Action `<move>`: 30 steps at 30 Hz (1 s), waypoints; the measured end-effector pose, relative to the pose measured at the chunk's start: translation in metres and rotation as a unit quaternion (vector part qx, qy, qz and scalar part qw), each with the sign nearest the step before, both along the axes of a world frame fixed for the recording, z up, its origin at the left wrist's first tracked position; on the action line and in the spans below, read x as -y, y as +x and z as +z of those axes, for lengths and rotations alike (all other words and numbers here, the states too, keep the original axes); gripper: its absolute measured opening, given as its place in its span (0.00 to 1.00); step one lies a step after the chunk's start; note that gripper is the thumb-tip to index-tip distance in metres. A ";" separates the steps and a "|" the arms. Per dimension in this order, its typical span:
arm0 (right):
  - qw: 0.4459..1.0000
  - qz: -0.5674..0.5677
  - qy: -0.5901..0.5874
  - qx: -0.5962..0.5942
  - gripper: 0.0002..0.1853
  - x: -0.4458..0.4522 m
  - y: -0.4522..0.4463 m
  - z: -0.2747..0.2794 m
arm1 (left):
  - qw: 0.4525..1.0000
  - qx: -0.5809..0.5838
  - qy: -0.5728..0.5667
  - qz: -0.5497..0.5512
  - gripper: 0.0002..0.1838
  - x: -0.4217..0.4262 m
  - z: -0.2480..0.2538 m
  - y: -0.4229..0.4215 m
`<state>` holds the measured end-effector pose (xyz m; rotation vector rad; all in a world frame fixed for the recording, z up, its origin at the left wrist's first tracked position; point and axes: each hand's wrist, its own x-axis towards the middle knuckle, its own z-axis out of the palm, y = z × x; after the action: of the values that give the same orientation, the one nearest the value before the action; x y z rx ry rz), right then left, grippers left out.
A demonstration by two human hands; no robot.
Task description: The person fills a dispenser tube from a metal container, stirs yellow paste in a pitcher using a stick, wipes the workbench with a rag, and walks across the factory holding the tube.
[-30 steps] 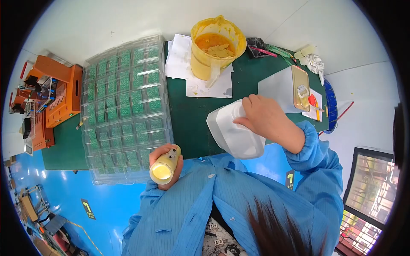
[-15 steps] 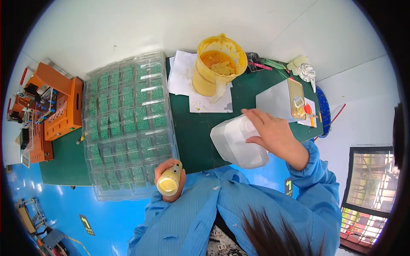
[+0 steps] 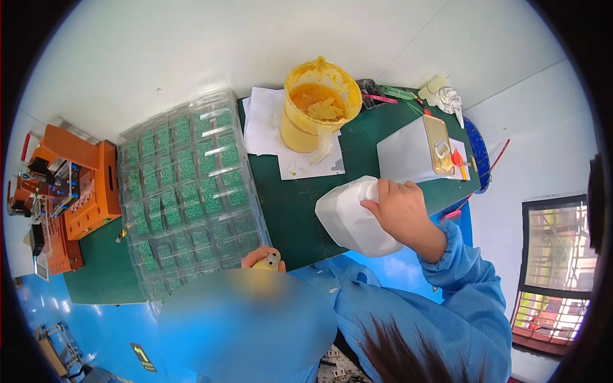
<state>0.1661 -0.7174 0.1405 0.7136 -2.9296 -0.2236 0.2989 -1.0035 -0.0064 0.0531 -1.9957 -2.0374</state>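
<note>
My right hand (image 3: 403,207) is closed round the cap end of a white translucent plastic jug (image 3: 348,220), which is at the front edge of the green table. My left hand (image 3: 257,256) is closed on a pale yellow, bottle-like object (image 3: 271,260) with dark dots, beside the near corner of the clear trays. A blurred patch hides the lower part of that object and most of the left hand and forearm. Behind the jug, a large yellow-stained measuring jug (image 3: 295,134) holds orange-yellow liquid with lumpy residue and stands on white paper (image 3: 300,169).
Clear trays (image 3: 248,191) with rows of green circuit boards cover the table's left side. Farther left is an orange machine (image 3: 96,191). At right are a rectangular metal can (image 3: 408,150) with a red cap, a blue round container (image 3: 477,153) and crumpled tissue (image 3: 450,101).
My right hand has gone from hovering over the white jug with fingers spread to gripping its cap end. The view has shifted slightly, and a blur now covers much of the left hand.
</note>
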 end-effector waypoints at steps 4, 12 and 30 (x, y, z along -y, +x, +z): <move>0.992 -0.088 0.069 -0.061 0.27 0.014 0.003 -0.012 | 0.999 -0.040 0.000 0.023 0.26 -0.004 -0.001 -0.012; 0.989 -0.133 -0.034 -0.054 0.30 0.003 0.014 -0.005 | 0.997 -0.032 0.016 -0.075 0.29 0.000 -0.014 -0.004; 0.819 -0.088 -0.472 0.315 0.15 -0.113 0.101 -0.022 | 0.985 -0.056 -0.073 0.144 0.27 -0.109 0.003 0.125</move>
<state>0.2668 -0.6040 0.1184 0.3606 -3.0196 1.6198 0.4238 -0.8945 -0.0036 0.1812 -1.9341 -1.6761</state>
